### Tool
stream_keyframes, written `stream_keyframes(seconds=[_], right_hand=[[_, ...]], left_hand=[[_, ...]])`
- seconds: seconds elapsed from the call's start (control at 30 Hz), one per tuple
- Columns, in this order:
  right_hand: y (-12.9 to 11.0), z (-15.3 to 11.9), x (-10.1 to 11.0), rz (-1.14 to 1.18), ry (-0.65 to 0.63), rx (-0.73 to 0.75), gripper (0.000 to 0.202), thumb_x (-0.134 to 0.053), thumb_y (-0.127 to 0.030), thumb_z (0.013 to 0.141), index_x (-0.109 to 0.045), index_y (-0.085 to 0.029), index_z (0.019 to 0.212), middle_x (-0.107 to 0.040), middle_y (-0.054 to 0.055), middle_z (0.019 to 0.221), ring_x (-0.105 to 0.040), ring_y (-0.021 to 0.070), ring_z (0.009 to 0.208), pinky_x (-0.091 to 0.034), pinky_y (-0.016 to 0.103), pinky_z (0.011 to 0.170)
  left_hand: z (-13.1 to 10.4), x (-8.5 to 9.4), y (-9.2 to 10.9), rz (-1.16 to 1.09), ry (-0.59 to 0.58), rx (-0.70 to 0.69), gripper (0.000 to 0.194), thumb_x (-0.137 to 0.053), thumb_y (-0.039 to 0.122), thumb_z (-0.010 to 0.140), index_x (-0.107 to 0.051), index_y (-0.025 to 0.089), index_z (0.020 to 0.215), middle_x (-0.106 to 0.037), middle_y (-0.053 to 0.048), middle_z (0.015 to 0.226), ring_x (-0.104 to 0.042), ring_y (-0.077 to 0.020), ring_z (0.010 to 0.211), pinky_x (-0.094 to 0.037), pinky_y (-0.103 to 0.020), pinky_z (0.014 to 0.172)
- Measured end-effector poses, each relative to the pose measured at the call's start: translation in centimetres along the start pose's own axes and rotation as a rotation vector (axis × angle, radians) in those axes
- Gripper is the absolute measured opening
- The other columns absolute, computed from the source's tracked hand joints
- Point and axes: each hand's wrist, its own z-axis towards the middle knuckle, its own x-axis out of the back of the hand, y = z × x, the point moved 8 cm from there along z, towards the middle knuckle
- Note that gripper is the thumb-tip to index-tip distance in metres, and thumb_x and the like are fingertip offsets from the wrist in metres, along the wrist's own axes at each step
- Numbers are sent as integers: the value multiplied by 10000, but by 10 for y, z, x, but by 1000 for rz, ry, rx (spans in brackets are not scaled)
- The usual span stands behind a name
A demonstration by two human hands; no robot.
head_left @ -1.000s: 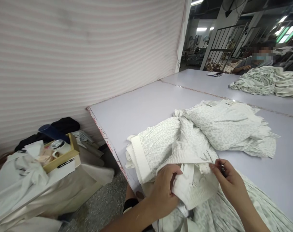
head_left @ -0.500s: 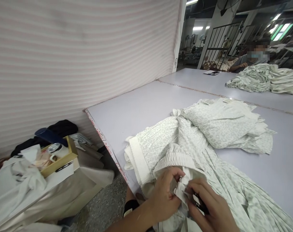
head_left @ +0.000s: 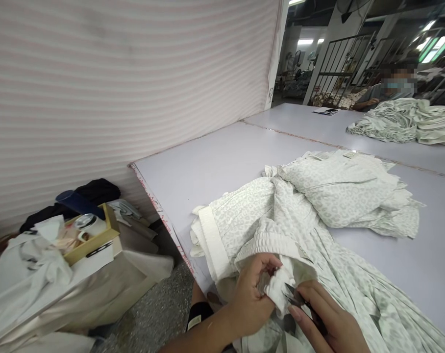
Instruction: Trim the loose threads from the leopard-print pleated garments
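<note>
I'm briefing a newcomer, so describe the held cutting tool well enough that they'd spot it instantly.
Start at the big pale table and move to the leopard-spotted garments on it. At their near end the left hand pinches bunched white cloth; the right hand holds the snips. Two thin points and a dark body set them apart from the pale cloth.

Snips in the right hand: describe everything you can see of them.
The snips are small and dark, with slim, pointed blades that look like metal, their tips slightly apart. They slant up and leftward in the picture, tips at the white gathered fabric pinched by the left hand. The right hand grips them, its fingers hiding much of the handle.
</note>
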Motion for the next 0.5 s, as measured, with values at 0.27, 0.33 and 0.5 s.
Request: stream_keyframes(seconds=[0.27,0.33,0.5], right_hand=[[-2,1,-5,-85,77,63,143,-422,-340,963,-528,-250,926,-607,10,773,-626,107,534,-462,151,424],[-2,-1,-5,-82,76,64,152,-418,-334,965,-535,-248,920,-602,8,766,-620,104,538,-458,149,433],[3,-5,-10,-3,-115,-21,142,-434,-296,964,-532,-247,874,-574,-12,738,-621,95,569,-485,137,502]], left_hand=[[-3,5,-3,196,-31,-51,324,-571,84,679,-538,199,980,-571,-34,868,-529,-180,837,-436,-308,755],[-3,5,-3,225,-38,-50,340,-573,80,670,-544,199,987,-574,-37,883,-528,-183,844,-435,-309,754],[-1,2,3,92,-20,-38,233,-554,122,736,-520,185,958,-559,-30,839,-520,-154,765,-431,-293,715]])
